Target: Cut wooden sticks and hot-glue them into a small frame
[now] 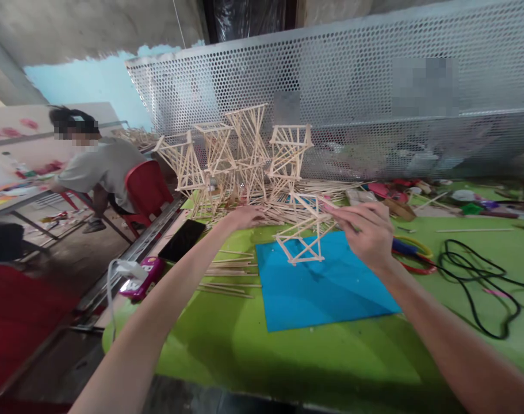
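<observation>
My right hand is closed on the upper right of a small wooden stick frame, its bars crossing in triangles. The frame is held tilted above a blue sheet. My left hand reaches out to a heap of loose sticks, fingers stretched and touching or just above them; the fingertips are partly lost among the sticks. Behind that heap stand several finished-looking stick structures, clustered together. Shorter sticks lie in a row left of the blue sheet.
On the green tabletop are a black phone, a purple power strip with a white plug, a black cord and coloured rings. A perforated metal panel rises behind. Another person sits at the left by a red chair.
</observation>
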The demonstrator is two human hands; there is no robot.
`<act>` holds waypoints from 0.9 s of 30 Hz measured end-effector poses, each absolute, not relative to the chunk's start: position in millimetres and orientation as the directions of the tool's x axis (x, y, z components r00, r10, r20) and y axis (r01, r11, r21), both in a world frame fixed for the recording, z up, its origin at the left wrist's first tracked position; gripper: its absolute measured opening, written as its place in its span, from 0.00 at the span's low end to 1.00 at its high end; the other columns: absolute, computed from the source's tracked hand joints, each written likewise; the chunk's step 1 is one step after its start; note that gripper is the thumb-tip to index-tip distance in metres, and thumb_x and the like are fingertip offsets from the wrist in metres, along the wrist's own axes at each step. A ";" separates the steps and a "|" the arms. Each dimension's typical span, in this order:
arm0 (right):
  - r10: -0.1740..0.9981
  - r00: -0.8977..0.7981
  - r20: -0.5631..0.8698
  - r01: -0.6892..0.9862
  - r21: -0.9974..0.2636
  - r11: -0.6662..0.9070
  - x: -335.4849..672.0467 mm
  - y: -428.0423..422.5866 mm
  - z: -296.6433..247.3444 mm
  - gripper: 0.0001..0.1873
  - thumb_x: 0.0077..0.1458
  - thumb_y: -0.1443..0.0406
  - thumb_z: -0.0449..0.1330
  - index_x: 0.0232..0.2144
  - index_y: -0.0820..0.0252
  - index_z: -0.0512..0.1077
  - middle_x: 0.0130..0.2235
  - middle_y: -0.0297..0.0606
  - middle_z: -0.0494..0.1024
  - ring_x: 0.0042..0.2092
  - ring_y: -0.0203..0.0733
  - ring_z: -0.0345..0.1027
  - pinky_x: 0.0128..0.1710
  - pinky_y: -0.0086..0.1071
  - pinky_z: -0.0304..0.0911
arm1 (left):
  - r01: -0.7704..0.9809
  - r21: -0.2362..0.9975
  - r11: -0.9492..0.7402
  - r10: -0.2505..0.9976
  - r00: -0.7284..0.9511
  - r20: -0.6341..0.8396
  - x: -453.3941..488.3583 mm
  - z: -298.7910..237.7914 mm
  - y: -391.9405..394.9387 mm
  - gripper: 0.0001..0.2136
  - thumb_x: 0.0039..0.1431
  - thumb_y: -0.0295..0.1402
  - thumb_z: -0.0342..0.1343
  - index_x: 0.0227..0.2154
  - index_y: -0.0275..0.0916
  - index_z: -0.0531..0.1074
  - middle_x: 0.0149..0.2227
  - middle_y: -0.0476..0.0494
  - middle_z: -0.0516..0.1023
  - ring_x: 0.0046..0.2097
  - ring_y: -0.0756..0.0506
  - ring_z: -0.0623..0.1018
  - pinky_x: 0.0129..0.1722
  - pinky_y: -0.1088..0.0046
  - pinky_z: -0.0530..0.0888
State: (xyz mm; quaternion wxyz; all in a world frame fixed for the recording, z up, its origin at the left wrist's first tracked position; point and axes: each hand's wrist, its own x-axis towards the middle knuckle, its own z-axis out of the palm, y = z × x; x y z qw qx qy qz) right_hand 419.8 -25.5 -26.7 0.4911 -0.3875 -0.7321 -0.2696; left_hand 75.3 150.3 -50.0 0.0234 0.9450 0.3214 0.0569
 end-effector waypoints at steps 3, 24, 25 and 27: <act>0.259 -0.149 0.954 0.850 -0.010 0.526 428.7 -19.6 -25.9 0.14 0.61 0.66 0.66 0.48 0.48 0.82 0.43 0.37 0.86 0.44 0.50 0.75 0.47 0.46 0.68 | 0.635 0.061 -0.770 0.638 0.766 0.079 64.5 -48.7 151.3 0.15 0.67 0.32 0.55 0.52 0.38 0.79 0.56 0.38 0.80 0.56 0.39 0.78 0.58 0.63 0.73; 0.171 0.017 0.985 0.896 -0.091 0.434 432.2 -19.9 -25.9 0.09 0.63 0.64 0.64 0.45 0.54 0.81 0.40 0.43 0.83 0.42 0.52 0.76 0.46 0.48 0.68 | 0.692 0.127 -0.711 0.701 0.685 0.199 75.7 -25.3 114.1 0.22 0.68 0.45 0.56 0.60 0.41 0.73 0.60 0.37 0.77 0.62 0.36 0.74 0.62 0.58 0.70; 0.180 -0.003 0.984 0.890 -0.080 0.448 426.8 -22.8 -25.8 0.09 0.63 0.64 0.64 0.45 0.53 0.81 0.40 0.43 0.84 0.42 0.52 0.77 0.46 0.48 0.68 | 0.648 0.200 -0.735 0.678 0.699 0.228 76.5 -24.2 102.9 0.22 0.70 0.45 0.53 0.61 0.41 0.73 0.61 0.38 0.77 0.62 0.37 0.74 0.63 0.59 0.70; 0.215 -0.037 0.976 0.879 -0.071 0.471 415.1 -29.1 -25.8 0.10 0.63 0.65 0.65 0.46 0.52 0.82 0.40 0.42 0.84 0.42 0.50 0.78 0.45 0.45 0.70 | 0.543 0.349 -0.764 0.639 0.712 0.291 77.4 -21.7 76.2 0.23 0.73 0.47 0.48 0.62 0.41 0.71 0.61 0.40 0.76 0.60 0.41 0.77 0.60 0.64 0.73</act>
